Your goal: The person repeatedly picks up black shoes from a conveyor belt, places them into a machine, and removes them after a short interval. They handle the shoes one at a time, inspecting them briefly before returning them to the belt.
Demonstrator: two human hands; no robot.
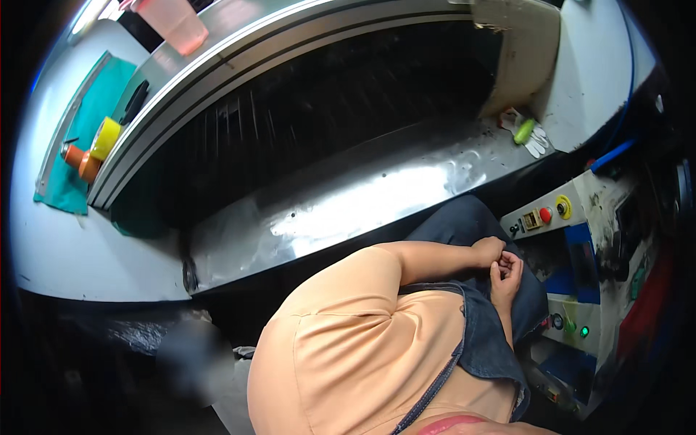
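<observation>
My left hand [489, 251] and my right hand [507, 280] are together over my lap, above the dark blue trousers [458, 221]. The left fingers are curled in and meet the fingertips of the right hand. On the right hand the fingers bend inward, with the thumb raised beside them. Whatever lies between the fingers, if anything, is too small or hidden to make out. Closest to both hands is a dark blue apron [487, 341], folded down over my peach shirt [341, 312].
Ahead runs a shiny metal ledge [362, 210] below a dark machine opening. On its right end lie white gloves [536, 141] and a green object [523, 131]. A control panel [545, 215] with buttons stands at right. Yellow tape [106, 138] and a pink container [174, 25] sit upper left.
</observation>
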